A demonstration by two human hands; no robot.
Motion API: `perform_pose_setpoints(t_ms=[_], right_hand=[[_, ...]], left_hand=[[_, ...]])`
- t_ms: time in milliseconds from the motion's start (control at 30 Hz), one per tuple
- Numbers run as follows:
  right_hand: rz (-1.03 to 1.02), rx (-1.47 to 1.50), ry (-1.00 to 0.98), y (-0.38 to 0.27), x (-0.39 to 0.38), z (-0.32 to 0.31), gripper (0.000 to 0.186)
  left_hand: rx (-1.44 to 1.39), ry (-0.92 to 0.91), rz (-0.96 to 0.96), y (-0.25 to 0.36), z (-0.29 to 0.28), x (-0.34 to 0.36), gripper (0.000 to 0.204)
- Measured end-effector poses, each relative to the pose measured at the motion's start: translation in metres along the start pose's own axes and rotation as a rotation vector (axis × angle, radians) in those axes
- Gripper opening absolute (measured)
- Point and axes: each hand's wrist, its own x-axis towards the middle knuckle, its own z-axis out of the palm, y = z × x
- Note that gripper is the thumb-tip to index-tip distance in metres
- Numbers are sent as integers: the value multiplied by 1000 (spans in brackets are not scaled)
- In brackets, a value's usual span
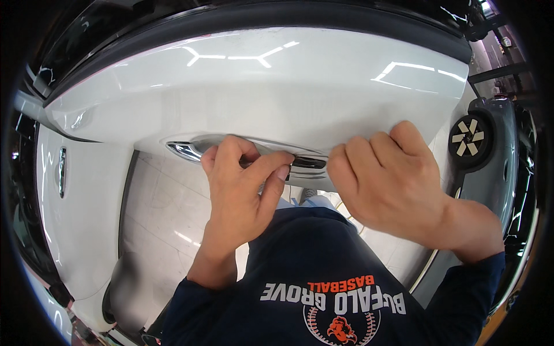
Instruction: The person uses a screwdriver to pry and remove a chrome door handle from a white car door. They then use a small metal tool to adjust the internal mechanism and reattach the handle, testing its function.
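Observation:
My left hand is pinched at a small dark piece on the door handle of a white car door, its fingers over the middle of the handle. The handle has a chrome left end and a glossy dark right section. My right hand is curled with knuckles up beside the handle's right end, its fingertips hidden underneath, so what they hold cannot be made out.
Another white panel with a chrome handle stands at the left. A grey car and a wheel with light spoke inserts are at the right. The tiled floor shows below the door.

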Motion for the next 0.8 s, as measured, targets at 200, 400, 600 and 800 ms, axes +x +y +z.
perform_pose_setpoints(t_ms=[200, 400, 600, 800], right_hand=[[-25, 45, -73, 2, 0, -17, 19], [2, 46, -10, 1, -1, -5, 19], [8, 79, -16, 3, 0, -13, 21], [16, 104, -15, 0, -5, -2, 21]], left_hand=[[-3, -7, -8, 2, -2, 1, 15], [-10, -2, -1, 0, -2, 0, 16], [-3, 5, 7, -1, -1, 0, 16], [-8, -11, 1, 1, -3, 0, 15]])
